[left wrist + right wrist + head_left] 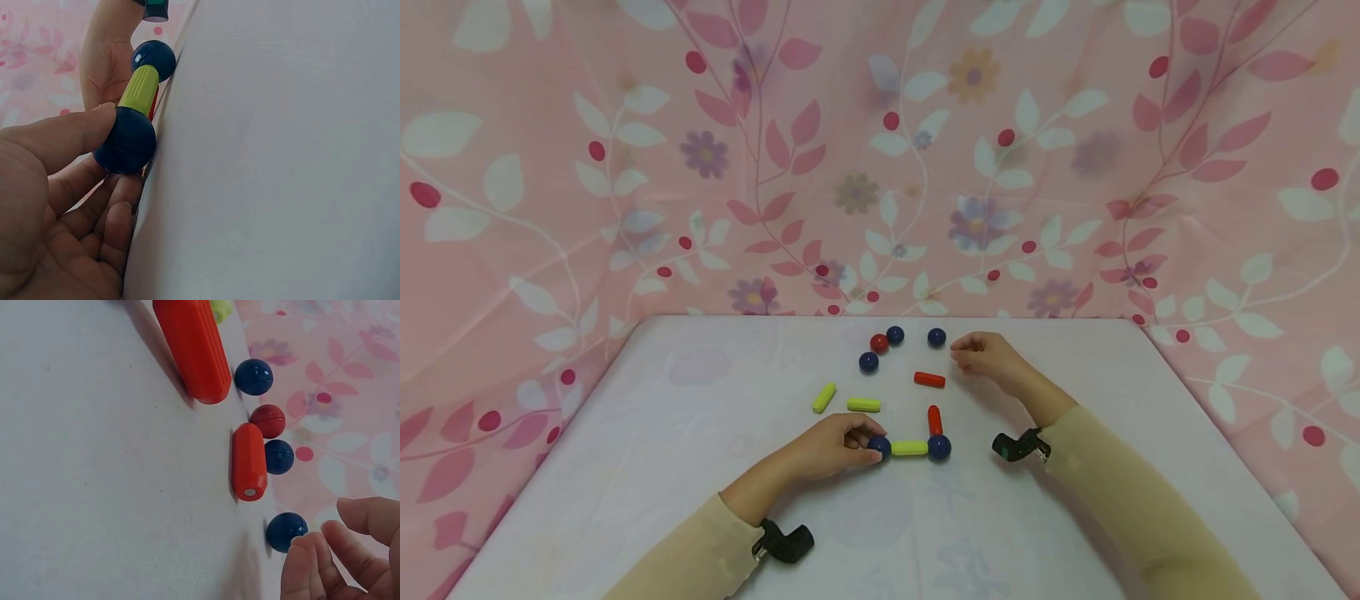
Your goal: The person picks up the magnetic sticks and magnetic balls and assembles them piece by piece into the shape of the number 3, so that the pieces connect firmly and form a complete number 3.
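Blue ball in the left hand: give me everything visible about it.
The ball is dark blue, round, smooth and slightly glossy, apparently plastic, with a faint seam line in the left wrist view. The left hand holds it between thumb and fingers, which cover part of it. One end of a lime rod meets it, making it the left end of a joined piece over the table. Whether it rests on the surface or is slightly lifted, I cannot tell.

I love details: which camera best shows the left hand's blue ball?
The left wrist view, where the blue ball looks largest. Head shows it small, the left hand partly covering it; right wrist misses it.
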The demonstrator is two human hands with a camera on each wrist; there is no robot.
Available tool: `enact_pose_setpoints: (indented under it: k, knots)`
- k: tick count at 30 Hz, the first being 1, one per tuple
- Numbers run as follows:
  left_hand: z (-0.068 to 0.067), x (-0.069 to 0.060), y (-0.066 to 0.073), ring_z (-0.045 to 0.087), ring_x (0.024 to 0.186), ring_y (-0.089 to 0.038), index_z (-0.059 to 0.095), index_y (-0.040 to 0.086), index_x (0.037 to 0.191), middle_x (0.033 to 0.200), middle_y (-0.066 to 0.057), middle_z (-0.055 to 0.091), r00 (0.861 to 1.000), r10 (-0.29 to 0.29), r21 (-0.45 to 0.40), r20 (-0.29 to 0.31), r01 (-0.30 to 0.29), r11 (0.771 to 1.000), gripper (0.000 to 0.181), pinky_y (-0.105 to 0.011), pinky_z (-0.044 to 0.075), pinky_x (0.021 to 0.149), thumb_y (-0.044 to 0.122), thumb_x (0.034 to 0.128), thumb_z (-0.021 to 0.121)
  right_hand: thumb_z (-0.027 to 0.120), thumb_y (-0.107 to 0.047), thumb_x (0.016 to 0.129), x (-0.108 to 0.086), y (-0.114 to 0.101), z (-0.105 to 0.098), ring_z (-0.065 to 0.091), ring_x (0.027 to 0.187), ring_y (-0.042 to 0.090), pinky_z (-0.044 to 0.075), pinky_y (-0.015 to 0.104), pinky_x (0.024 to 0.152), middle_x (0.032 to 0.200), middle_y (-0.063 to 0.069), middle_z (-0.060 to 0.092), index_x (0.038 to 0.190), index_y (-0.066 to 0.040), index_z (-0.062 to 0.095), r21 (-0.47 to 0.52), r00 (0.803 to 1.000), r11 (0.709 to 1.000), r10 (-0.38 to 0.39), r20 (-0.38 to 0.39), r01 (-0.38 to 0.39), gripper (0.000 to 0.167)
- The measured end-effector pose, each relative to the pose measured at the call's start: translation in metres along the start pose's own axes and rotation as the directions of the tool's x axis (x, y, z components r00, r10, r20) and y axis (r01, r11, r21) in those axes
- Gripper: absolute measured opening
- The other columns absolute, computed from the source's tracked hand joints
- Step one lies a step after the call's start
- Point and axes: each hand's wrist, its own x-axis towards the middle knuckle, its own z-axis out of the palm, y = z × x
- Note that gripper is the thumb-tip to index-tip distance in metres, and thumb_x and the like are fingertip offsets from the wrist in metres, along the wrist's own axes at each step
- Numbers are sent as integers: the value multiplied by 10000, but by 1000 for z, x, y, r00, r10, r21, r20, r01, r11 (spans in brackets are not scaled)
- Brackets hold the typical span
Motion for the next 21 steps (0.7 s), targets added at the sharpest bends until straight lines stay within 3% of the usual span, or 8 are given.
enact_pose_setpoints:
  k: [9,21]
  knots:
    - [0,1,-1,559,903,-155,683,164,1174,995,18,628,1000,6,-5,4,-6,1000,291,-265,474,776,294,921,745,637,-180,994,24,5,2,607,913,240,534,305,813,1073,122,625,1269,18,597,-30,995,998,51,-86,-54,341]
    - [0,1,-1,556,903,-154,683,164,1174,994,13,627,1000,3,-9,3,-3,1000,296,-265,471,775,296,918,748,661,-177,980,42,8,3,617,1017,266,542,291,850,1217,174,578,1310,12,560,16,992,999,54,-114,-52,394]
